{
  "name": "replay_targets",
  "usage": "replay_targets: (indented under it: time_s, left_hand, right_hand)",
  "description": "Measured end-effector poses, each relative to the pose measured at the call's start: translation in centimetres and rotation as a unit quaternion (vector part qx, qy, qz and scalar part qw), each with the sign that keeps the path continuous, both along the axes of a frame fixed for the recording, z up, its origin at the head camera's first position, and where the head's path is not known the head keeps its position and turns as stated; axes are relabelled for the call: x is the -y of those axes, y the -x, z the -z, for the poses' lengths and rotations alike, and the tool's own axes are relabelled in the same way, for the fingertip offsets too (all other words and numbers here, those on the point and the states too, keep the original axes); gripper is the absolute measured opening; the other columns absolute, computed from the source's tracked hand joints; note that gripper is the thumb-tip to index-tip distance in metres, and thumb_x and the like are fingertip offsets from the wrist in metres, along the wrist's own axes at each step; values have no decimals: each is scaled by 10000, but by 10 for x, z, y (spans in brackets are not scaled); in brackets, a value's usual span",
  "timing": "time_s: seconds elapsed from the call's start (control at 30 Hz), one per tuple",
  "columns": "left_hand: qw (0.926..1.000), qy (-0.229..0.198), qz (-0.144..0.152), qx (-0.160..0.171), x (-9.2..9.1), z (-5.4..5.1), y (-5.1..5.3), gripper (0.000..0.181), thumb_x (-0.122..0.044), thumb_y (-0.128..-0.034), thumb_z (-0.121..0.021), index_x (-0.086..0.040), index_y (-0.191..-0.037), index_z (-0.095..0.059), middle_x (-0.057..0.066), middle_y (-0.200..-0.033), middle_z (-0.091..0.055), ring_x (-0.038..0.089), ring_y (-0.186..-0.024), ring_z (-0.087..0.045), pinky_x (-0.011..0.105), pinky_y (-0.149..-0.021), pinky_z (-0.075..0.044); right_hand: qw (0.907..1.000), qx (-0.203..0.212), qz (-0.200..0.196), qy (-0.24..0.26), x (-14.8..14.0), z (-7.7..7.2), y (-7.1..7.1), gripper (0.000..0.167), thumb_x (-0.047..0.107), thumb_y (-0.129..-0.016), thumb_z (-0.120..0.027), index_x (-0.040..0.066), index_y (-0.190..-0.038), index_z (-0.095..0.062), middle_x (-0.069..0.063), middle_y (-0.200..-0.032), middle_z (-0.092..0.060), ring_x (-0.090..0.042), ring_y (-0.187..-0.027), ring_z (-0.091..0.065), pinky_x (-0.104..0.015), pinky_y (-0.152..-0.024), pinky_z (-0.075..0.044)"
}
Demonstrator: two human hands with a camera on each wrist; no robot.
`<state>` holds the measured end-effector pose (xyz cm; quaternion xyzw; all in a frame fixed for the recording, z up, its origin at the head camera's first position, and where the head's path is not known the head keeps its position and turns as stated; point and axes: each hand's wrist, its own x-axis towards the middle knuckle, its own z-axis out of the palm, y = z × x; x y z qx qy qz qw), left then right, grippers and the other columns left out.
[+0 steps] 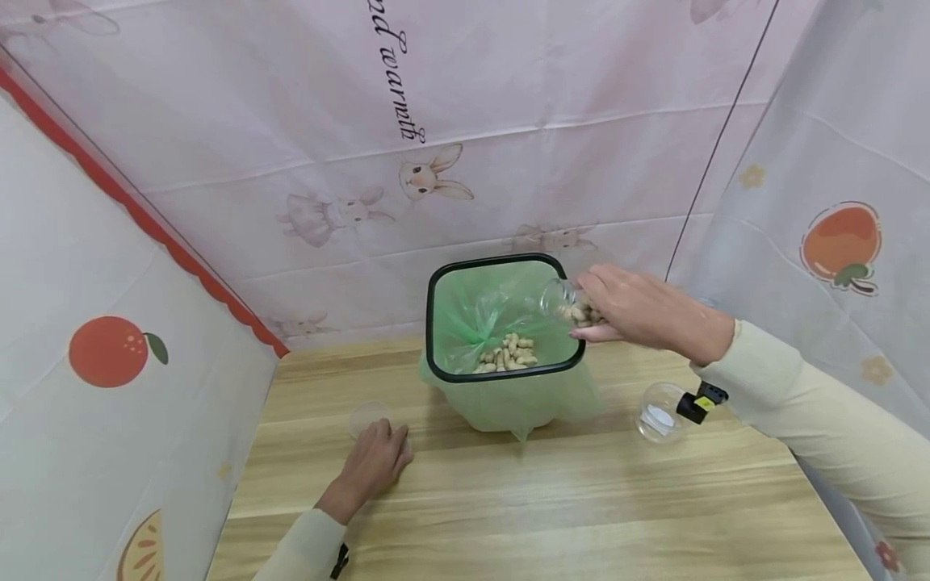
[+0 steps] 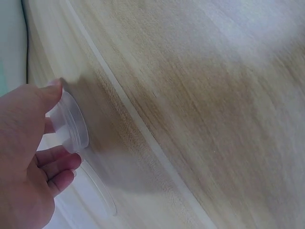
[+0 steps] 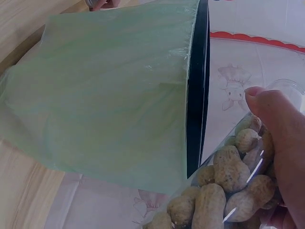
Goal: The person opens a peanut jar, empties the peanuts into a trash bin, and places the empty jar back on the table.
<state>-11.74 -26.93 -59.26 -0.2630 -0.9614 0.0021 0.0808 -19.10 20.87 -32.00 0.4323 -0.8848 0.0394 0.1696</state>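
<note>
In the head view my right hand grips a clear plastic jar, tilted with its mouth over the bin. Peanuts still fill much of this jar in the right wrist view. A black rim tops the bin, which has a green bag lining; more peanuts lie inside it. Down on the table at left, my left hand pinches a translucent plastic lid between thumb and fingers. Another round clear lid lies flat beside that hand.
A second clear jar with a white label stands on the wooden table, right of the bin. Printed fabric walls close off the back and both sides.
</note>
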Motion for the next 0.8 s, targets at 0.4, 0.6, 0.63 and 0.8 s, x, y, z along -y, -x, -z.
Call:
replay_targets:
  time_s: [0.4, 0.6, 0.63, 0.8]
  left_hand:
    - [9967, 122, -371, 714, 3, 4, 1, 642, -486, -946, -689, -38, -1400, -610, 101, -1000, -578, 183, -785, -443, 340, -710, -409]
    - [9963, -167, -331, 770, 5, -1, 2, 649, -467, -942, -704, -16, -1396, -595, 137, -1068, -616, 219, -849, -536, 397, -765, -482]
    - [9962, -218, -327, 777, 5, -3, 3, 642, -461, -945, -703, -12, -1390, -593, 142, -1076, -619, 231, -868, -553, 408, -779, -495]
    - [9958, -337, -279, 802, 4, -18, 10, 489, -426, -964, -695, -13, -1218, -633, 124, -1017, -613, 240, -847, -564, 412, -743, -503]
  right_hand:
    - [9996, 204, 165, -37, -1, 1, 3, 609, 444, -901, -749, -43, -1226, -581, -64, -924, -589, -151, -769, -499, -330, -628, -488]
    - [9998, 177, 121, -17, -1, 0, 4, 597, 433, -904, -752, -50, -1210, -578, -87, -932, -605, -172, -771, -521, -350, -631, -506]
    - [9998, 171, 130, -26, -1, 0, 4, 599, 434, -904, -752, -50, -1212, -578, -94, -940, -611, -177, -775, -529, -354, -633, -514]
    - [9994, 237, 249, -87, 0, -1, 4, 621, 452, -899, -753, -41, -1231, -576, -105, -965, -623, -184, -787, -542, -360, -650, -533]
